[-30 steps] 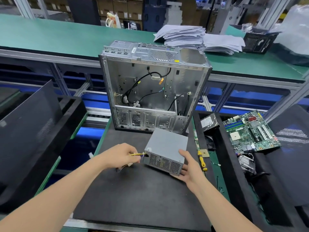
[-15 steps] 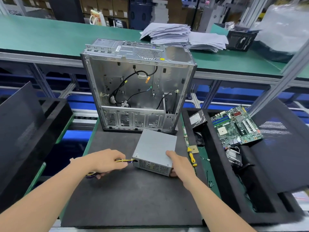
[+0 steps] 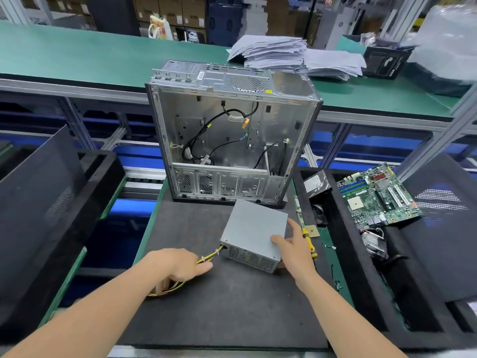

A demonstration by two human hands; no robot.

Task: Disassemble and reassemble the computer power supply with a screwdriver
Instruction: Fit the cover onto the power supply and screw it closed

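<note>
Bright even overhead light; soft shadows; wide-angle edge bending; blurred corners

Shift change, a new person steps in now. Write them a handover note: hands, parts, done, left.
Left hand: holds the yellow cables of the power supply.
Right hand: grips the power supply's near right corner.
Power supply: on the black mat, in front of the open case.
Screwdriver: right of the mat, by the right hand.
Done: power supply is out of the case.
Left: probably fit it back and screw it in.
</note>
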